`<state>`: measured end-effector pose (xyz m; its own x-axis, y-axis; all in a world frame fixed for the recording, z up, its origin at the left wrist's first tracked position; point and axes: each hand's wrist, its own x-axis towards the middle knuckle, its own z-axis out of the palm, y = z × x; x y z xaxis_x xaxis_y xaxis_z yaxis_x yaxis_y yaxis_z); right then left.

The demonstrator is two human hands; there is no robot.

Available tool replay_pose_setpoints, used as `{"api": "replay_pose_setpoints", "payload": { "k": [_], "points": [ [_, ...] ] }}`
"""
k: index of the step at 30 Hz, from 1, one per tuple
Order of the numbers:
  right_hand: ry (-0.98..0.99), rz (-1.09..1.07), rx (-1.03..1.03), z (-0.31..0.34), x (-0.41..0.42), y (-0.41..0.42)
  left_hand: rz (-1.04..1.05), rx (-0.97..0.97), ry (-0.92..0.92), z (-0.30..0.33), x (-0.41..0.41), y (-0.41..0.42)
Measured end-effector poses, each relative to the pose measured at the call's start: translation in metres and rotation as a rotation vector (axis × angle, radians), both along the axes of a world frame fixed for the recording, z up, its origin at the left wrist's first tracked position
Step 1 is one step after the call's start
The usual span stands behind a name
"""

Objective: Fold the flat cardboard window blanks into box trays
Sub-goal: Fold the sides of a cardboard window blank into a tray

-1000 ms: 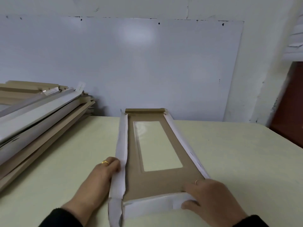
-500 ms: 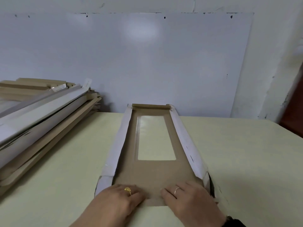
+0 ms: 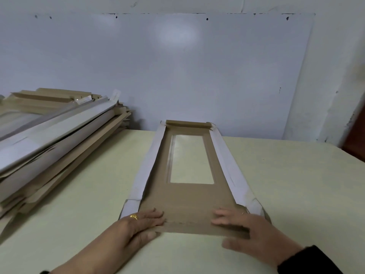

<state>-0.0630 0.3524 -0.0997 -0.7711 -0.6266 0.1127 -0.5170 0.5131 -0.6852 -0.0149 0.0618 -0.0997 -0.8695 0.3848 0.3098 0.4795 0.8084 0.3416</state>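
Your left hand and right hand press flat, fingers straight, on the window blank lying on the worktop; it looks light, springy card, so pinch the creased near flap just beneath your fingertips.

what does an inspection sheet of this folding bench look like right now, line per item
surface: pale yellow-green table, bare to the right of the work
job's things: cardboard window blank lies lengthwise, window toward the far end, long white side flaps folded up, near brown flap under both hands
clutter: stack of blanks piled at the left
grippers: left hand and right hand press flat on the near flap, fingers straight
cables: nothing seen
surroundings: white board on the wall behind; dark red surface at far right
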Motion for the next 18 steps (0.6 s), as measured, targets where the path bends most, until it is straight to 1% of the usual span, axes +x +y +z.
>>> {"api": "replay_pose_setpoints", "payload": {
  "k": [1,2,3,4,5,7,10,11,13,14,16,18],
  "points": [
    [-0.027,-0.046,-0.083,0.001,0.001,0.000,0.004,0.064,0.016,0.000,0.003,-0.003],
    [-0.034,-0.087,-0.156,0.001,-0.001,0.000,0.000,0.018,-0.002,-0.001,0.005,-0.004],
    [-0.026,-0.124,-0.213,0.003,-0.003,0.002,0.011,0.130,-0.038,-0.001,0.005,-0.003],
    [0.027,-0.186,-0.257,0.001,-0.006,0.003,0.030,0.158,-0.041,0.000,0.004,-0.002],
    [0.045,-0.252,-0.295,0.002,-0.008,0.003,0.073,0.226,-0.071,-0.002,0.000,0.000],
    [0.080,-0.352,-0.367,0.002,-0.012,0.000,0.175,0.263,-0.075,-0.002,-0.007,0.003],
    [0.170,-0.453,-0.360,-0.003,-0.017,-0.009,0.317,0.165,-0.045,-0.002,-0.014,0.009],
    [0.212,-0.489,-0.331,-0.004,-0.018,-0.012,0.361,0.125,-0.027,-0.003,-0.017,0.010],
    [0.301,-0.556,-0.219,-0.005,-0.021,-0.017,0.412,0.028,0.073,-0.004,-0.021,0.015],
    [0.335,-0.575,-0.132,-0.005,-0.022,-0.021,0.434,-0.022,0.089,-0.004,-0.021,0.018],
    [0.444,-0.601,0.129,-0.004,-0.022,-0.027,0.479,-0.122,0.105,-0.002,-0.022,0.023],
    [0.533,-0.575,0.327,0.000,-0.020,-0.032,0.478,-0.224,0.132,0.004,-0.020,0.027]
  ]
}}
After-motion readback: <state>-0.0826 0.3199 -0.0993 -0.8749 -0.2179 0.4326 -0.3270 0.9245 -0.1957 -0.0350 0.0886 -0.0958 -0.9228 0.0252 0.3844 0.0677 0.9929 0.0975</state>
